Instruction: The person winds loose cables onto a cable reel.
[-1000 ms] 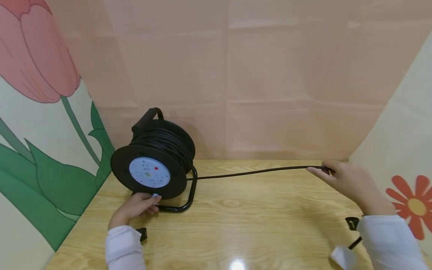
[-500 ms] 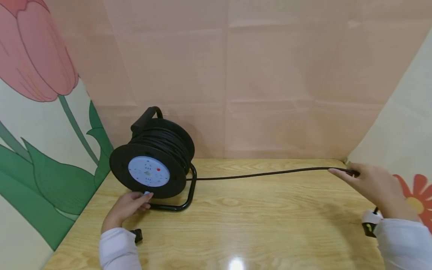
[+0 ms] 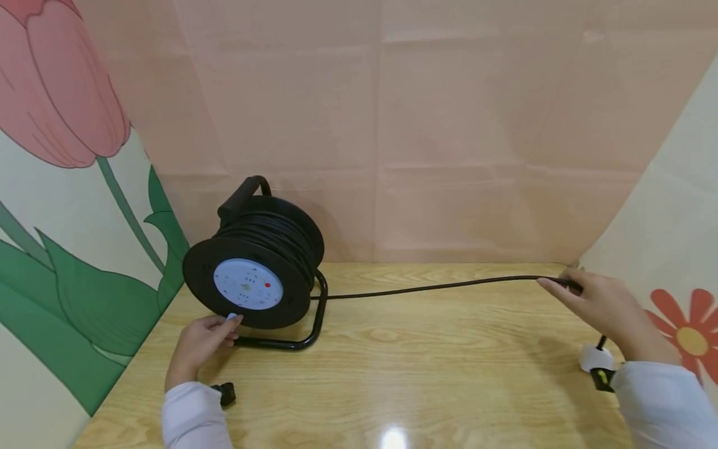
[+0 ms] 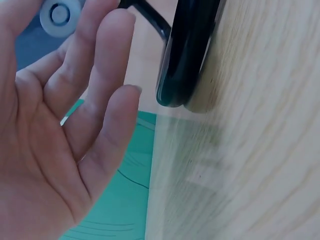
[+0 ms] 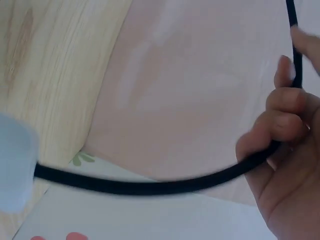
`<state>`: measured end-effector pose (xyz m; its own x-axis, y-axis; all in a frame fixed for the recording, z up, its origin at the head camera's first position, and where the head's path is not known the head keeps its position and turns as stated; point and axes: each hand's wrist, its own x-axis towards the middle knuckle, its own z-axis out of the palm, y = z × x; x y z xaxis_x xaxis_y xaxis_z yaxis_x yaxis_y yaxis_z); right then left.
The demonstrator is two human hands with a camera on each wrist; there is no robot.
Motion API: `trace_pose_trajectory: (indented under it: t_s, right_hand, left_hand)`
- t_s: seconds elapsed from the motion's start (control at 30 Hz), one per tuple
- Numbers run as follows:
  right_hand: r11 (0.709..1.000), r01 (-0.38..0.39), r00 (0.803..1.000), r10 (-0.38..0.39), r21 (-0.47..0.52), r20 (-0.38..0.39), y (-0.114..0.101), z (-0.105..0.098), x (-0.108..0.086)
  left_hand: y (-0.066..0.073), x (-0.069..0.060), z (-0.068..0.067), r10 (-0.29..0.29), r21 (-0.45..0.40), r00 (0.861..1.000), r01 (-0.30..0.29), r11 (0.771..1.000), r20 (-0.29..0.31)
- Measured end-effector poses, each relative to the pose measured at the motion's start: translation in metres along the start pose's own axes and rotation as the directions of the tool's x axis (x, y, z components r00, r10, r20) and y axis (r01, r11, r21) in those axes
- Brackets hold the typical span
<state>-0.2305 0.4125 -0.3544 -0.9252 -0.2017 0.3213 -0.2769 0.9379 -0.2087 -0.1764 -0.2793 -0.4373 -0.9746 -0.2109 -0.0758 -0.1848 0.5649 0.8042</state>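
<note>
A black cable reel [image 3: 258, 249] stands on the left side of the table, with a round light-blue socket panel [image 3: 248, 284] on its front. My left hand [image 3: 193, 344] pinches the small pale knob [image 3: 231, 316] low on the reel's front rim between thumb and fingers. Black cable [image 3: 415, 289] runs from the reel, just above the tabletop, to my right hand [image 3: 606, 305], which grips it at the far right. In the right wrist view, the fingers [image 5: 282, 125] curl round the cable. Its end hangs below the hand with a white plug [image 3: 596, 358].
A black tubular stand [image 3: 280, 344] supports the reel on the wooden table [image 3: 426, 374]. The pink wall [image 3: 392, 156] rises behind it. Flower-printed panels flank both sides, a green-leafed one [image 3: 112, 318] at left and a red-flowered one [image 3: 692, 340] at right.
The knob and left hand have moved left along the reel's lower rim, and the panel has turned clockwise. The right hand went right with the cable, then slightly back left.
</note>
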Motion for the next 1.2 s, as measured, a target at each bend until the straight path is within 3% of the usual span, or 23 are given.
trace_pose_trajectory:
  t_s: [0.13, 0.23, 0.37, 0.47, 0.57, 0.8, 1.0, 1.2]
  right_hand:
    - [0.995, 0.101, 0.994, -0.101, -0.014, -0.048, -0.005, 0.003, 0.003]
    - [0.998, 0.056, 0.997, -0.056, -0.005, -0.051, -0.009, 0.002, 0.003]
    - [0.997, -0.076, 0.997, 0.076, -0.009, -0.025, -0.011, 0.0, 0.003]
    - [0.991, -0.13, 0.991, 0.13, -0.04, -0.002, -0.012, 0.001, 0.002]
    - [0.989, -0.138, 0.99, 0.138, -0.043, -0.016, -0.01, 0.003, 0.002]
    - [0.995, -0.096, 0.986, 0.097, 0.011, -0.136, -0.008, 0.004, 0.004]
    - [0.987, -0.156, 0.977, 0.15, -0.031, -0.152, -0.012, 0.002, 0.003]
    - [0.997, -0.072, 0.987, 0.069, -0.015, -0.148, -0.018, 0.002, 0.005]
  left_hand:
    - [-0.002, -0.001, -0.003, -0.002, -0.03, 0.999, 0.0, 1.0, -0.05]
    - [-0.003, -0.002, -0.005, -0.005, -0.038, 0.996, 0.002, 0.999, -0.088]
    - [-0.003, -0.003, -0.007, -0.024, -0.04, 0.989, 0.018, 0.999, -0.143]
    - [-0.002, -0.003, -0.008, -0.055, -0.086, 0.983, 0.04, 0.996, -0.177]
    - [0.0, -0.004, -0.008, -0.089, -0.146, 0.976, 0.06, 0.987, -0.201]
    - [0.002, -0.005, -0.008, -0.146, -0.232, 0.951, 0.082, 0.969, -0.272]
    - [0.006, -0.004, -0.007, -0.188, -0.334, 0.923, 0.071, 0.94, -0.334]
    - [0.011, -0.004, -0.009, -0.228, -0.441, 0.9, 0.045, 0.896, -0.372]
